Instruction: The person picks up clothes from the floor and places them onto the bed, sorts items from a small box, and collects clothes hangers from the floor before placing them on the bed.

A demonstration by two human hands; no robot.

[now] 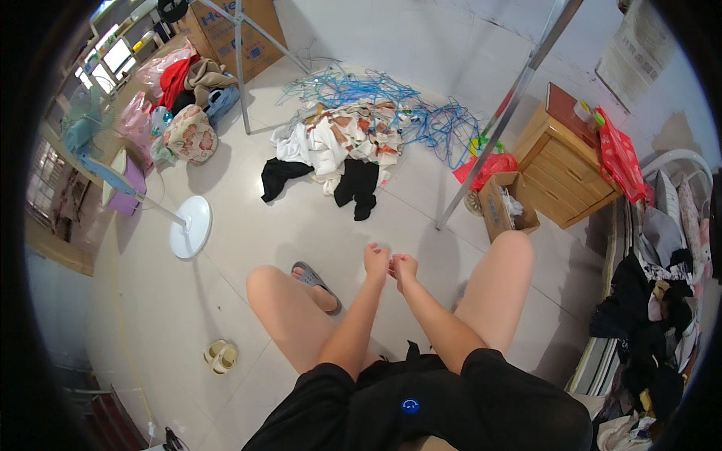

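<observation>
My left hand (376, 261) and my right hand (404, 267) are held close together between my knees, fingers curled towards each other. No object shows in either hand; the fingertips are too small to make out fully. Beyond them on the tiled floor (316, 242) lies a heap of white and patterned clothes (344, 135), with a black garment (357, 186) at its near edge and another black garment (284, 176) to the left. Many blue wire hangers (361, 85) are tangled behind the heap and to its right.
Metal rack legs (488, 147) stand right of the heap. A wooden cabinet (569, 169) and an open cardboard box (496, 211) are at right, beside a bed with clothes (637, 293). At left are a standing fan's base (190, 228), yellow slippers (220, 356) and bagged clothes (190, 133).
</observation>
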